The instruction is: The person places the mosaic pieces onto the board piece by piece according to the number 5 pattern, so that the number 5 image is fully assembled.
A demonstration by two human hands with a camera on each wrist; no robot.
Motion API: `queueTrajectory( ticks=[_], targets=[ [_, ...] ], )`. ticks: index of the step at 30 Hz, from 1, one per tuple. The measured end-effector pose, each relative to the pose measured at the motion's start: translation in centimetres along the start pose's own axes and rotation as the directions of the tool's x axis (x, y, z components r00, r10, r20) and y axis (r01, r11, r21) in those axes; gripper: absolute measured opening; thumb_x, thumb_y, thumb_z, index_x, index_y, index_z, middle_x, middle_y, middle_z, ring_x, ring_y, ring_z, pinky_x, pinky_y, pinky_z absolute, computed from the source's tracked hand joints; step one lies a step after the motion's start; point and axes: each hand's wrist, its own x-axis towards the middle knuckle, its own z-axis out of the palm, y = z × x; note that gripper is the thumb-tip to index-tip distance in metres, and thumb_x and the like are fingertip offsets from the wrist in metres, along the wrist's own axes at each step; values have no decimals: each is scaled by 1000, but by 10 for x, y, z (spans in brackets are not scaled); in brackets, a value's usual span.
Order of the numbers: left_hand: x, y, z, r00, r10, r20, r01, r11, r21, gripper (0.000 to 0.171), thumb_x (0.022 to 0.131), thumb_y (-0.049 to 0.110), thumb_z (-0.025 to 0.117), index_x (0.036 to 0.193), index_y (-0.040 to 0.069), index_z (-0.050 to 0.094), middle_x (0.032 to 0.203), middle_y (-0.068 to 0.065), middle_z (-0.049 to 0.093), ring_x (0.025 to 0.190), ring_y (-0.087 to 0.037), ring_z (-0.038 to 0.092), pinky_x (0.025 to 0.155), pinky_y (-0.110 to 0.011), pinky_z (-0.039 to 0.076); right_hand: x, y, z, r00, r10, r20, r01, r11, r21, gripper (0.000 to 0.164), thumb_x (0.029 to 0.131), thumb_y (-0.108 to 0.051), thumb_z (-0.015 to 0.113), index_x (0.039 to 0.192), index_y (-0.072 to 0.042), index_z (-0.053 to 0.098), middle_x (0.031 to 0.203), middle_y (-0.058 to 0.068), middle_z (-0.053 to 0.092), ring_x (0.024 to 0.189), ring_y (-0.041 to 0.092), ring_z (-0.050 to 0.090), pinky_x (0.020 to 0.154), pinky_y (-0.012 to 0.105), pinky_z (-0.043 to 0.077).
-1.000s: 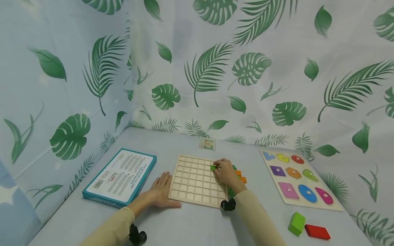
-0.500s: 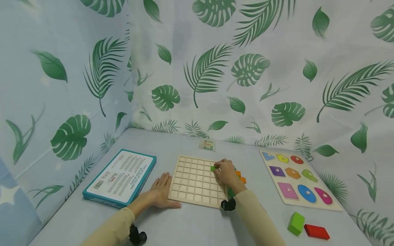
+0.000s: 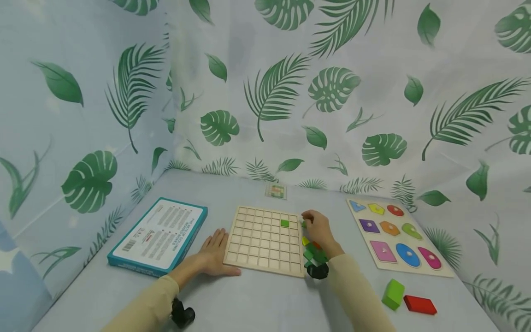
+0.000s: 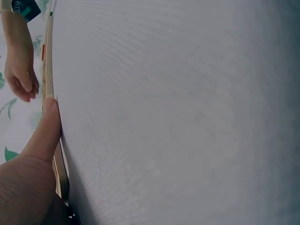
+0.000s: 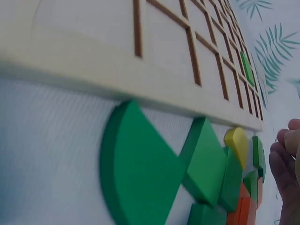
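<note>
Left hand (image 3: 213,257): flat, thumb touching board (image 3: 258,240) | Right hand (image 3: 318,228): fingers loosely curled, near blocks (image 5: 204,159) | Green tile (image 3: 284,223): in board's grid

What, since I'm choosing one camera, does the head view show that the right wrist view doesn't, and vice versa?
Only head: left hand, teal box, puzzle, card, red block, light green block.
Only right wrist: the thick curved side of the nearest green piece.
Both: grid board, green tile in one cell, other loose pieces, right hand.
</note>
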Motion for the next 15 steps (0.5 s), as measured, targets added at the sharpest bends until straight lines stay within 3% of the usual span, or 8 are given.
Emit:
queueTrajectory(
  ticks=[6, 10, 15],
  targets=[
    [-3, 0, -8, 1000, 11, -5, -11, 999, -48, 122, 72, 73, 61, 144, -13, 13, 151, -31, 5, 141, -41, -1, 110, -55, 5, 1, 3, 0, 998, 63, 4, -63, 998, 12, 20, 92, 2, 53, 110, 3, 62, 102, 15, 63, 94, 30, 59, 79, 43, 50],
    [-5, 2, -10, 1000, 3, 4, -3, 1000, -27, 117, 74, 68, 63, 144, -13, 15, 152, -31, 6, 141, -41, 1, 111, -54, 6, -1, 6, 3, 996, 86, -23, -86, 996, 27, 24, 86, 4, 58, 110, 3, 62, 104, 16, 63, 97, 30, 59, 81, 43, 50],
    [-2, 5, -8, 1000, 3, 4, -3, 1000, -6, 116, 75, 67, 64, 145, -12, 15, 152, -30, 7, 141, -40, 3, 111, -53, 9, -4, 9, 4, 994, 97, -41, -98, 995, -26, 27, 82, 3, 63, 109, 3, 62, 104, 17, 63, 97, 29, 59, 83, 43, 50]
  ],
)
